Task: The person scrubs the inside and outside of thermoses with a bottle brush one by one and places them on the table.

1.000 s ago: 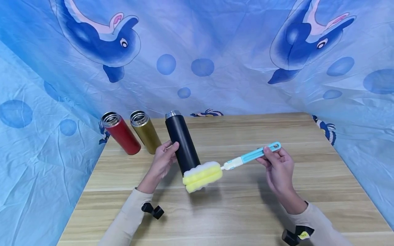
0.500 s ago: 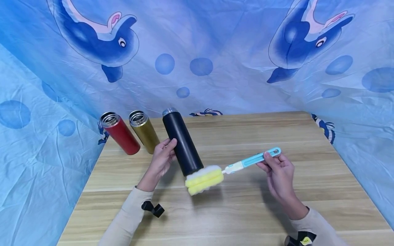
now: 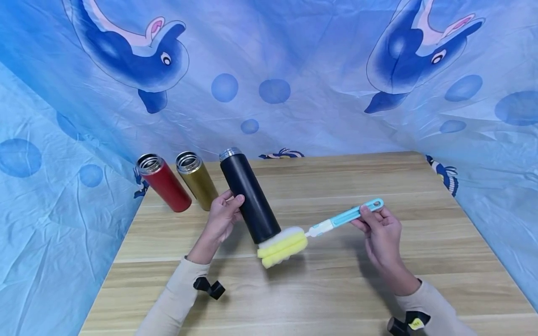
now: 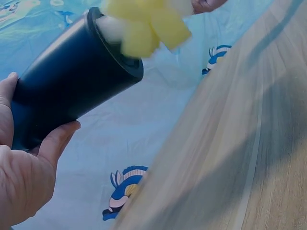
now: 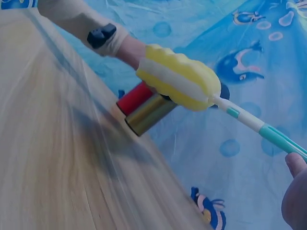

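Note:
My left hand (image 3: 222, 217) grips a black thermos bottle (image 3: 250, 196) round its side, tilted with its steel neck up and away and its base toward me. In my right hand (image 3: 383, 233) is a bottle brush (image 3: 344, 217), pinched by its light blue handle. The brush's yellow and white sponge head (image 3: 283, 247) lies right at the base of the black bottle. In the left wrist view the sponge head (image 4: 148, 28) overlaps the rim of that base. Most of the black bottle is hidden behind the sponge in the right wrist view.
A red bottle (image 3: 166, 184) and a gold bottle (image 3: 197, 182) stand uncapped at the back left of the wooden table (image 3: 336, 289). A blue curtain (image 3: 319, 116) with cartoon dolphins hangs behind and at both sides.
The black bottle's base and the sponge head have shifted slightly right and down, staying together. The brush handle dipped, then rose a little. Both hands keep their holds.

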`<state>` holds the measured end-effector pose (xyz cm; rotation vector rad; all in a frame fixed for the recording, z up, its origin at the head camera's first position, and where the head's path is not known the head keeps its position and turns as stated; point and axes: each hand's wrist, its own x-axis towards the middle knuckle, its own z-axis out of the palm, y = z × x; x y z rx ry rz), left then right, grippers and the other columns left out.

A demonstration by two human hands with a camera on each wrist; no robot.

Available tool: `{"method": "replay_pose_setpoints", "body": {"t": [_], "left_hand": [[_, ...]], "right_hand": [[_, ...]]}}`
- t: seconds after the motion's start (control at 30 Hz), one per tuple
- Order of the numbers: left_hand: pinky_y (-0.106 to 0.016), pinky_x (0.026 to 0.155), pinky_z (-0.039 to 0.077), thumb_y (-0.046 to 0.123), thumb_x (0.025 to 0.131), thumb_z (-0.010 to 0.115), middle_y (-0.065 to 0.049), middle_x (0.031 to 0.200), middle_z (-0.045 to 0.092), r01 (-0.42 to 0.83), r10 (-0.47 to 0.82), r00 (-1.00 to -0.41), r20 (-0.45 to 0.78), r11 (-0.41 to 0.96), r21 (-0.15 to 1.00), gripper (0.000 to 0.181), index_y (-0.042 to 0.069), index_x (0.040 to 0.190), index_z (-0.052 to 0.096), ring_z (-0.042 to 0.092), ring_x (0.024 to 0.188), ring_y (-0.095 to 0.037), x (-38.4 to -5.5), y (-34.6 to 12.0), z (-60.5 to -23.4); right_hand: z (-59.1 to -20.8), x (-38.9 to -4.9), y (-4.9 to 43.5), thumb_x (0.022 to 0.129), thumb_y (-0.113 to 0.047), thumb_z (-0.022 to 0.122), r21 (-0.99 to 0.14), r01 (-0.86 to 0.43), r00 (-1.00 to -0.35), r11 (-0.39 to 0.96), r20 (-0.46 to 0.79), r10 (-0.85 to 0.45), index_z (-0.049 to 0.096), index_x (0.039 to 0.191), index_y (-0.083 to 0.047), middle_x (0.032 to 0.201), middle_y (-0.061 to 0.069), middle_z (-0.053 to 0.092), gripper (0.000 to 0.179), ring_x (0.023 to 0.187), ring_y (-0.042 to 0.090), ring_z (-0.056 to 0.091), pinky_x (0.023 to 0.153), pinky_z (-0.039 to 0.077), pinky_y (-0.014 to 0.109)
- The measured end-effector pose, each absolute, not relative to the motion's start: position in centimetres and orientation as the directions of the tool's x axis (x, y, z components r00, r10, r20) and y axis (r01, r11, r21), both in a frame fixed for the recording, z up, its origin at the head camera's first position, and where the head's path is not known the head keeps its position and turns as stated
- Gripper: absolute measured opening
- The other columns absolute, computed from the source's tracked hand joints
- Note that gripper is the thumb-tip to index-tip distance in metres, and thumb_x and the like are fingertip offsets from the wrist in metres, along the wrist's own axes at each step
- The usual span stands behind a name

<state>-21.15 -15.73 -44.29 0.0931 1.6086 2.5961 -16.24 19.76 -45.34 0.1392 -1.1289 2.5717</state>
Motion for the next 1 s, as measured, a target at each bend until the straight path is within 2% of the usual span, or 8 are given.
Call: {"method": "replay_pose_setpoints", "body": {"t": [0.17,0.3,0.47,0.57,0.67,0.73,0.83,1.0], "left_hand": [[-0.031,0.078,0.062,-0.004,0.094,0.06,-0.004,0.097,0.077,-0.032,0.098,-0.995,0.014,-0.458,0.889,0.037,0.0,0.129,0.051,0.076,0.088,-0.017,-21.0,-15.7,-44.1],[-0.029,0.077,0.062,-0.003,0.094,0.061,-0.004,0.098,0.077,-0.033,0.109,-0.994,0.018,-0.446,0.894,0.036,0.0,0.129,0.052,0.075,0.087,-0.016,-20.9,-15.7,-44.0],[-0.02,0.068,0.058,-0.003,0.094,0.061,-0.003,0.095,0.077,-0.017,0.086,-0.996,0.022,-0.429,0.903,0.028,0.005,0.121,0.059,0.074,0.082,-0.013,-21.0,-15.8,-44.1],[-0.017,0.058,0.051,-0.004,0.092,0.063,-0.001,0.091,0.076,0.005,0.066,-0.997,0.032,-0.373,0.928,0.033,0.002,0.124,0.058,0.068,0.073,-0.009,-21.1,-16.0,-44.2],[-0.017,0.062,0.055,-0.007,0.09,0.065,0.001,0.092,0.076,0.029,0.061,-0.997,0.049,-0.293,0.956,0.044,-0.004,0.133,0.054,0.069,0.075,-0.008,-21.1,-16.1,-44.2],[-0.023,0.072,0.06,-0.008,0.09,0.066,0.001,0.097,0.076,0.045,0.072,-0.995,0.064,-0.246,0.968,0.051,-0.007,0.138,0.05,0.072,0.083,-0.011,-21.1,-16.2,-44.2],[-0.032,0.082,0.061,-0.008,0.089,0.068,0.0,0.103,0.077,0.074,0.068,-0.994,0.088,-0.188,0.979,0.054,-0.008,0.14,0.05,0.075,0.093,-0.015,-21.1,-16.3,-44.0],[-0.031,0.086,0.06,-0.002,0.087,0.075,-0.014,0.114,0.075,0.138,0.031,-0.99,0.141,-0.078,0.987,0.054,-0.005,0.138,0.055,0.075,0.095,-0.015,-21.6,-16.4,-43.6]], "right_hand": [[-45.7,-16.7,19.5,0.095,0.013,0.062,-0.763,-0.308,-0.942,-0.568,0.163,0.292,0.063,0.094,0.006,0.079,0.014,0.074,0.007,0.07,0.019,0.075,0.067,0.061,0.029],[-46.2,-16.5,18.9,0.096,0.01,0.063,-0.784,-0.25,-0.961,-0.568,0.13,0.244,0.063,0.094,0.004,0.081,0.011,0.074,0.006,0.071,0.017,0.075,0.068,0.061,0.028],[-46.2,-16.5,19.2,0.097,0.005,0.063,-0.75,-0.127,-0.985,-0.649,0.019,0.171,0.063,0.095,0.004,0.082,0.01,0.071,0.003,0.071,0.016,0.074,0.071,0.06,0.024],[-46.1,-16.6,20.0,0.098,0.004,0.062,-0.705,-0.077,-0.987,-0.705,-0.043,0.152,0.063,0.092,0.004,0.081,0.011,0.071,0.006,0.07,0.016,0.074,0.072,0.06,0.023],[-45.8,-16.7,20.9,0.098,0.005,0.062,-0.679,-0.089,-0.983,-0.729,-0.057,0.173,0.064,0.089,0.003,0.079,0.011,0.071,0.009,0.069,0.017,0.074,0.07,0.06,0.023],[-45.6,-16.8,21.4,0.097,0.006,0.062,-0.674,-0.119,-0.979,-0.729,-0.045,0.201,0.065,0.088,0.003,0.078,0.012,0.071,0.01,0.068,0.017,0.074,0.069,0.06,0.024],[-45.2,-16.9,22.2,0.096,0.008,0.063,-0.685,-0.166,-0.969,-0.71,-0.023,0.248,0.066,0.087,0.004,0.078,0.013,0.071,0.01,0.066,0.018,0.074,0.067,0.06,0.024],[-44.6,-17.0,23.3,0.094,0.009,0.066,-0.681,-0.232,-0.943,-0.695,-0.018,0.332,0.065,0.091,0.009,0.079,0.015,0.071,0.003,0.065,0.019,0.074,0.065,0.06,0.025]]}}
